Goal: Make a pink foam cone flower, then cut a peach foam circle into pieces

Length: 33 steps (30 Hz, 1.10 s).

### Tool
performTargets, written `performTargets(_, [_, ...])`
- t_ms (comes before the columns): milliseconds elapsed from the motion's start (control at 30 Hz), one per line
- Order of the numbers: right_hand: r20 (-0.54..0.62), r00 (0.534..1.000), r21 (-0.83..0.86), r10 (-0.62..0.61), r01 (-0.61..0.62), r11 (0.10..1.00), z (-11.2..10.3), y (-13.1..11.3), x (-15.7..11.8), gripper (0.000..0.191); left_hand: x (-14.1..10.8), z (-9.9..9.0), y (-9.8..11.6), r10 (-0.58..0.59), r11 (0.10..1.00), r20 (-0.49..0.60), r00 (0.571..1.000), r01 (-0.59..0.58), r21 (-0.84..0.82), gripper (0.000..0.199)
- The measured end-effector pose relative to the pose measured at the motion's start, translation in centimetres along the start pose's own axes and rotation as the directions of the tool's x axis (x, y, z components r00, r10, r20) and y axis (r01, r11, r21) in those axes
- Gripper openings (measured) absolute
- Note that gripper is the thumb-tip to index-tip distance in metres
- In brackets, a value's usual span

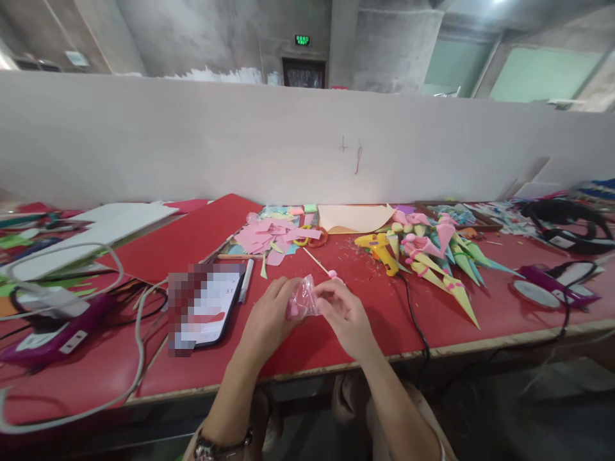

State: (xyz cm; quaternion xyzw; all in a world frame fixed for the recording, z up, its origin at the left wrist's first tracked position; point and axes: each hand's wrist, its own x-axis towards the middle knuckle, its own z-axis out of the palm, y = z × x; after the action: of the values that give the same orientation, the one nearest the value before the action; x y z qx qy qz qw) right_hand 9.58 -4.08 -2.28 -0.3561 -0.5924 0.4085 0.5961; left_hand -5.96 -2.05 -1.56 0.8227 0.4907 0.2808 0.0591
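A small clear plastic bag [304, 296] with pink pieces inside hangs between my two hands over the red table. My left hand [273, 310] is closed round its left side. With thumb and fingers, my right hand [343, 315] pinches the bag's right edge. Just beyond my right hand lies a thin wooden stick [316, 261] with a pink blob [333, 274] at its near end. To the right rests a yellow glue gun [378, 250], its black cord running over the table's front edge.
A phone [211, 307] and a white marker [246, 280] lie left of my hands. Pink paper scraps [269, 235] and scissors [314, 238] are behind. Several paper cones [451, 288] pile up at right. Purple power strips [62, 326] with cables sit at the sides; a white partition [216, 141] stands behind.
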Motion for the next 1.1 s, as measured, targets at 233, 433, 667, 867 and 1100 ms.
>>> performTargets(233, [0.005, 0.992, 0.065, 0.123, -0.123, 0.99, 0.1, 0.2, -0.1, 0.013, 0.1, -0.1, 0.1, 0.019, 1.0, -0.034, 0.999, -0.019, 0.011, 0.04])
performTargets(433, [-0.042, 0.969, 0.103, 0.244, -0.239, 0.965, 0.3, 0.5, -0.1, 0.016, 0.2, -0.1, 0.2, 0.056, 0.997, -0.039, 0.998, -0.054, 0.047, 0.036])
performTargets(667, [-0.057, 0.969, 0.08, 0.242, -0.237, 0.968, 0.3, 0.9, -0.1, 0.026, -0.2, 0.2, 0.3, 0.07, 0.996, 0.047, 0.996, -0.073, 0.06, 0.063])
performTargets(867, [-0.036, 0.993, 0.008, 0.109, -0.108, 0.994, 0.5, 0.6, -0.3, 0.023, 0.2, 0.3, 0.5, 0.06, 0.998, 0.052, 0.997, -0.06, 0.008, 0.052])
performTargets(1100, [-0.047, 0.996, -0.006, 0.072, -0.072, 0.997, 0.6, 0.1, -0.4, 0.016, 0.0, 0.1, 1.1, 0.095, 0.994, 0.045, 0.994, -0.092, -0.061, 0.051])
